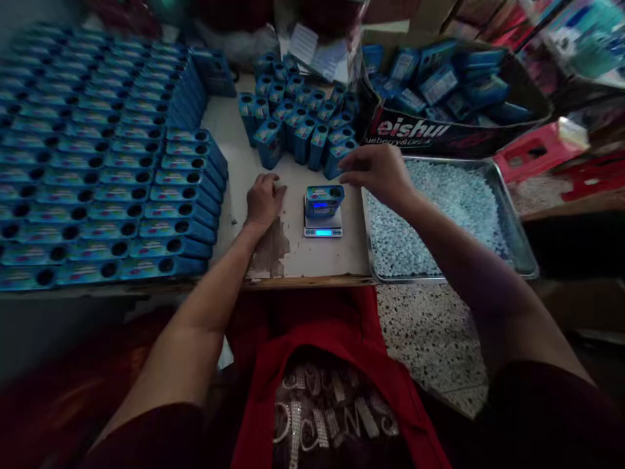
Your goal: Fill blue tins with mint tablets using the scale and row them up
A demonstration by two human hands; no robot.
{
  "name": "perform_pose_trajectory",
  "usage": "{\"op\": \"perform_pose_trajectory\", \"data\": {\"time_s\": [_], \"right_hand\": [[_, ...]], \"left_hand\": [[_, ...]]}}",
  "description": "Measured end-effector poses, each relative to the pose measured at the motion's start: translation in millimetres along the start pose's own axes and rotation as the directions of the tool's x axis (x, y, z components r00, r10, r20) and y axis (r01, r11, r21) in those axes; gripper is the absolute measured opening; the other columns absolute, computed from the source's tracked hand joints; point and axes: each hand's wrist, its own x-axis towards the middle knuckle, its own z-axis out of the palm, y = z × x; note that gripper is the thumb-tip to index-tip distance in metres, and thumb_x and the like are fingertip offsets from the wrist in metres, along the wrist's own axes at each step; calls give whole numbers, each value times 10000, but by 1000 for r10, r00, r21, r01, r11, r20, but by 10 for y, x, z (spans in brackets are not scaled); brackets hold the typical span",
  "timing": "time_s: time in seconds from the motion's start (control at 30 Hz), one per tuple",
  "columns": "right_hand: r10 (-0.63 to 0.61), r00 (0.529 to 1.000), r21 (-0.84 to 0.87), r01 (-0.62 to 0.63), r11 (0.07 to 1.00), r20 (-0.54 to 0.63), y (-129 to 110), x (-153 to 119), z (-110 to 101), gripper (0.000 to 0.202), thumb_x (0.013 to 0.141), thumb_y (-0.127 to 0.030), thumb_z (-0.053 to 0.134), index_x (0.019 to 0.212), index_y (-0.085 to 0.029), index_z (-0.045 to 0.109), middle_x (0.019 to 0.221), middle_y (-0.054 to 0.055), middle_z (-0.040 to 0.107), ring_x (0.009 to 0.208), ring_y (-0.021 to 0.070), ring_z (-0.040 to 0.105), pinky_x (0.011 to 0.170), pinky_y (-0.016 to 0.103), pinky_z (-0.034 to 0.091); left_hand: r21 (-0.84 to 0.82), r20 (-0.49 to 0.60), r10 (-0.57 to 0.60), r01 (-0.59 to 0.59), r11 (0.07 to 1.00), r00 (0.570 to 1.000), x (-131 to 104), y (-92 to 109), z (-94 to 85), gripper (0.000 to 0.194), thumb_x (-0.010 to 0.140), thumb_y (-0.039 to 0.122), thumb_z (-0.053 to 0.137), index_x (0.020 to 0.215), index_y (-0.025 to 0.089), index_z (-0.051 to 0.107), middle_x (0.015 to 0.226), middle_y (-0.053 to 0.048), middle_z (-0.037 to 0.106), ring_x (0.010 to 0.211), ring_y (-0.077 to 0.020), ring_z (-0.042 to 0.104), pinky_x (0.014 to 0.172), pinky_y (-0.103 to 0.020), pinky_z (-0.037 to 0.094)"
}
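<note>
A small blue box [323,200] with a round hole in its top stands on a compact digital scale [323,221], whose display is lit. My right hand [378,169] hovers just up and right of that box, its thumb and fingertips apart with nothing visible between them. On the tabletop to the left of the scale rests my left hand [264,200], fingers loosely bent and thumb apart, holding nothing. Right of the scale lies a metal tray [370,251] filled with small pale candies [424,225].
Long rows of blue boxes [112,176] cover the table's left side. Several upright blue boxes [297,124] stand behind the scale. A dark carton [439,133] at back right holds more blue boxes. The wooden table edge [312,281] runs in front of my red apron [322,326].
</note>
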Motion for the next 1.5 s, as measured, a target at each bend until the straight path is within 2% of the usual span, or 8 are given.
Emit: {"op": "perform_pose_trajectory", "data": {"time_s": [0.27,0.53,0.8,0.97,1.1,1.23,1.33,1.5], "right_hand": [[393,895,-677,-156,719,210,685,-539,-387,250,969,-330,903,1186,-213,944,1064,145,879,1159,409,766,986,503,575],[303,852,-656,60,753,426,622,-982,-207,626,1004,-452,874,1573,-214,771,1559,186,765,1404,443,692,1106,511,525],[375,892,-660,-126,740,251,684,-1143,-339,331,1033,-230,681,1263,-190,916,1259,141,890,1165,342,824,895,384,551],[412,911,-525,-337,782,30,793,-1225,-514,343,992,-263,722,1230,-149,940,1091,132,913,1024,322,854,869,370,572],[448,894,-520,-379,766,9,877,-1116,-530,265,937,-264,822,1154,-187,954,1038,111,908,965,320,849,791,365,554],[375,926,-544,-295,785,40,896,-950,-424,257,907,-334,925,1137,-222,948,1092,116,901,993,331,840,785,371,550],[280,958,-464,-223,857,57,827,-853,-374,259,962,-409,899,1126,-212,938,1067,118,890,935,308,825,790,374,545],[107,994,-328,-89,940,37,375,-282,-143,277,1095,-352,702,1194,-202,913,1066,113,900,963,297,837,844,368,553]], "left_hand": [[-60,-45,23,-25,998,999,21,-97,115,383,1083,229,666,1462,173,678,1444,-208,728,1409,-421,712,1230,-526,547],[-74,-152,67,-79,994,986,81,-224,242,291,1133,355,636,1381,218,705,1393,-180,765,1309,-380,743,1184,-492,571],[-144,-269,146,-190,971,952,15,-148,93,411,1194,569,524,1208,230,755,1154,-129,778,1011,-279,758,993,-403,594],[-186,-315,252,-320,929,915,21,75,-206,491,1165,645,560,1327,223,753,1194,-119,772,1098,-276,745,976,-384,617],[-74,-6,598,-596,799,802,-1,655,-403,779,925,576,935,1557,186,700,1520,-178,747,1435,-382,685,1291,-510,520],[-52,343,586,-608,792,734,14,1076,-511,583,953,262,827,1528,204,743,1488,-147,801,1370,-351,766,1159,-449,616],[8,282,489,-511,859,826,263,921,-841,517,936,257,848,1449,276,780,1416,-96,837,1312,-360,796,1095,-460,646],[100,-152,277,-265,959,949,1219,40,-1755,652,858,293,976,1458,276,721,1350,-77,822,1298,-357,764,1181,-487,605]]}}
